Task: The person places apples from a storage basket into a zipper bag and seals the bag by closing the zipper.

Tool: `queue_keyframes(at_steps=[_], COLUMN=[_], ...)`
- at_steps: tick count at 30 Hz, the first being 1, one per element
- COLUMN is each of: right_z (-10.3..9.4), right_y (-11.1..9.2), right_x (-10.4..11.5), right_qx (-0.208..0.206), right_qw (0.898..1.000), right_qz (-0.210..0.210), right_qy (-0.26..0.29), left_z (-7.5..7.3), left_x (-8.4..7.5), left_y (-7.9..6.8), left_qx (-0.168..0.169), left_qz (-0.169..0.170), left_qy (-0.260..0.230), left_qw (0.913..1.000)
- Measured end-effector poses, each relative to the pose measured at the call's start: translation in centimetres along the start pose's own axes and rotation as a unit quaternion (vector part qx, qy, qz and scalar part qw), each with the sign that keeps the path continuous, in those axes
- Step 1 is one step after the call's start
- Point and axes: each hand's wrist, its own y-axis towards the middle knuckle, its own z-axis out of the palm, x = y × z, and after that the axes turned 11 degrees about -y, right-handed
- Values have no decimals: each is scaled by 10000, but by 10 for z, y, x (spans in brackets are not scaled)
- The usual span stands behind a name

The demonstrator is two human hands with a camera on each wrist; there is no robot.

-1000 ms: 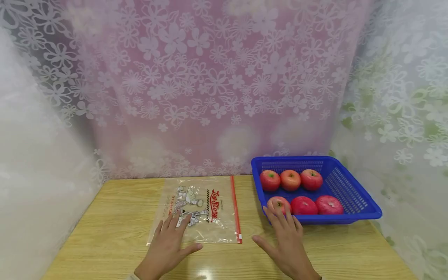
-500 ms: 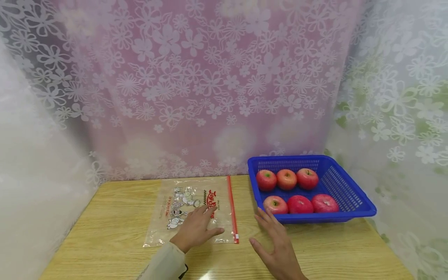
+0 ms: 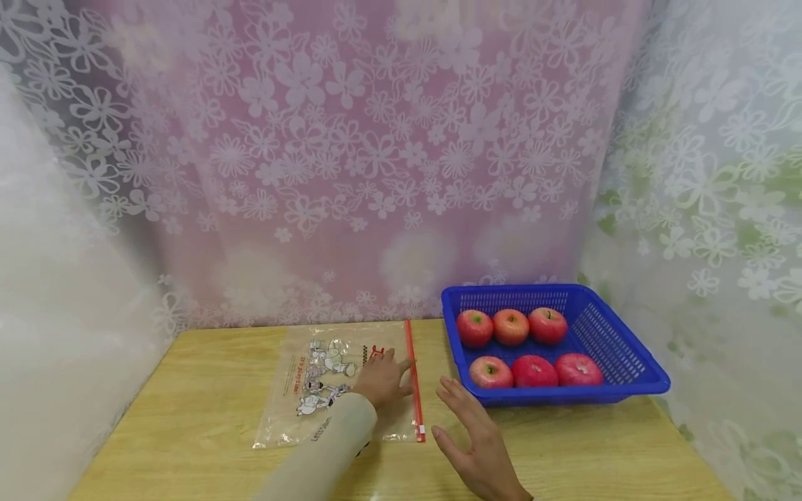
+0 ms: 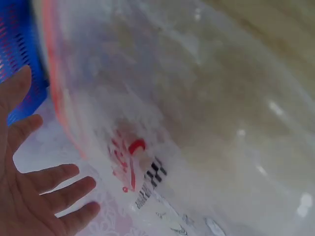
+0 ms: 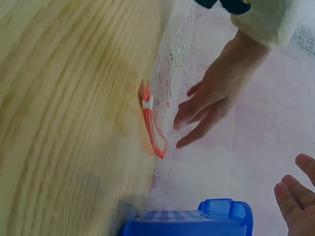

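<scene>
A clear zip bag [image 3: 282, 421] with cartoon figures and red lettering lies flat on the wooden table. Its red zip strip [image 3: 410, 341] runs along the right side, with a white slider [image 3: 422, 429] at the near end. My left hand [image 3: 383, 381] is over the bag's right part, fingers spread and fingertips close to the strip. In the right wrist view that left hand [image 5: 216, 96] hangs above the bag, holding nothing. My right hand [image 3: 477, 442], fingers straight and thumb apart, is between the bag and the blue basket [image 3: 564, 398].
The basket, at the right of the table [image 3: 188, 417], holds two rows of red apples [image 3: 491, 373]. A pink flowered curtain [image 3: 376, 174] hangs behind the table's back edge. Pale sheets [image 3: 708, 313] hang at both sides.
My left hand has moved right and away across the bag, from its figures to the zip strip. My right hand has drawn back left from the basket's front edge.
</scene>
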Motion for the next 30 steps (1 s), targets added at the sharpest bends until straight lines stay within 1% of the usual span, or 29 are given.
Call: queue_keyframes(at_steps=[5, 8, 11, 15, 18, 24, 28, 30], right_z=[9, 13, 16, 19, 21, 27, 34, 37], right_y=[1, 2, 3, 7, 8, 8, 7, 8], right_x=[-1, -1, 0, -1, -2, -5, -8, -10], right_qx=[98, 243, 212, -39, -118, -59, 11, 77], right_qw=[9999, 9995, 9994, 9997, 9998, 9998, 9991, 9983], right_qz=[11, 182, 225, 18, -17, 177, 415, 574], right_qy=[-24, -88, -156, -233, -176, -116, -41, 13], left_z=[14, 22, 28, 31, 31, 31, 32, 33], left_x=[-5, -6, -5, -3, -1, 3, 8, 11], left_y=[9, 12, 13, 16, 17, 15, 14, 13], left_qx=[124, 70, -148, -428, -657, -1213, -1391, -1394], left_qz=[-275, -369, -378, -431, -491, -565, -694, -789], left_qy=[163, 209, 215, 55, -41, -297, -553, -689], left_qw=[9994, 9991, 9989, 9981, 9966, 9906, 9863, 9847])
